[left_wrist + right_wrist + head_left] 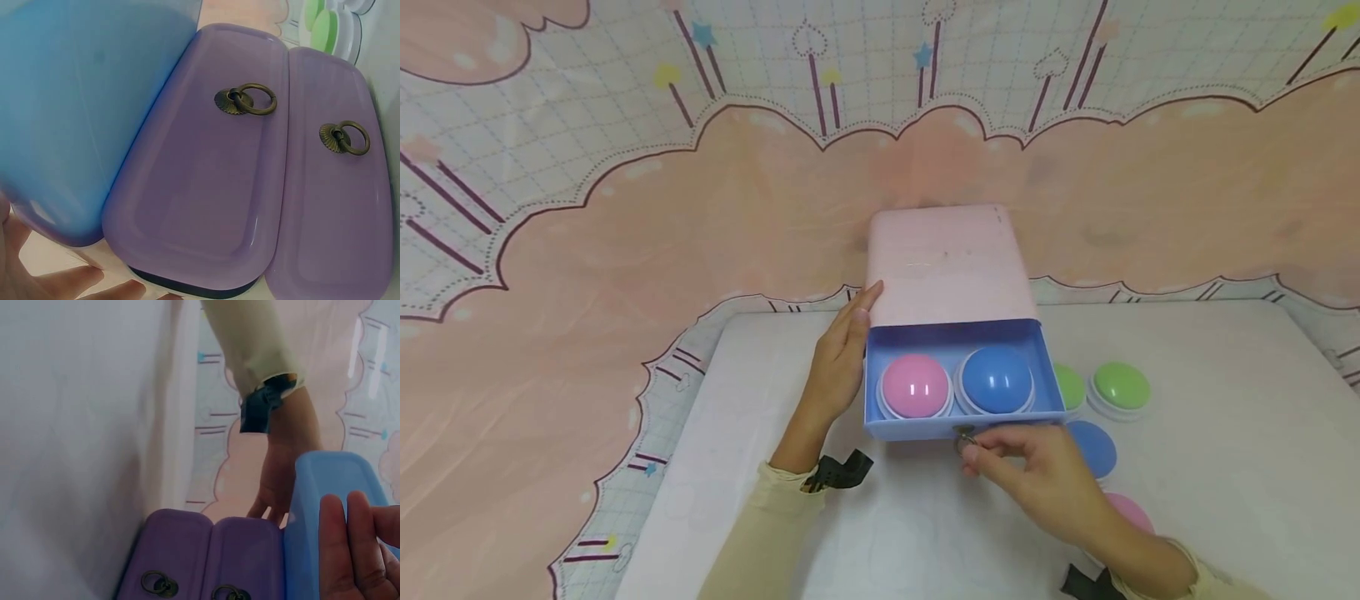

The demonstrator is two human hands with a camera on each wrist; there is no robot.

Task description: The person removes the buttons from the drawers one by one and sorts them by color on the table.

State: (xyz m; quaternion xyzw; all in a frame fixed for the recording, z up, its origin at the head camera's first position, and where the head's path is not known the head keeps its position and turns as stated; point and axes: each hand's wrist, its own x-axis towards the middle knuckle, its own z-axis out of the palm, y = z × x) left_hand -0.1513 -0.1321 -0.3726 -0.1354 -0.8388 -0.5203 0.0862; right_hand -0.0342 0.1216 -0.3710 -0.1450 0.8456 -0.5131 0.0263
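A small cabinet with a pink top point(947, 267) stands on the white table, its blue top drawer point(910, 430) pulled out toward me. Inside the drawer, a pink domed button point(916, 386) with a white base sits left of a blue domed button point(997, 380). My right hand point(1037, 475) pinches the drawer's metal ring pull point(961, 442) between thumb and fingers. Against the cabinet's left side rests my left hand point(838, 358), fingers extended. Two purple drawers, the upper one point(194, 169) and the lower one point(334, 212), are closed beneath; each has a bronze ring.
Right of the cabinet, on the table point(1240, 433), lie more domed buttons: a green one point(1122, 386), another green one partly behind the drawer, a blue one point(1093, 448) and a pink one point(1129, 511) partly behind my right hand. A patterned cloth point(760, 208) hangs behind.
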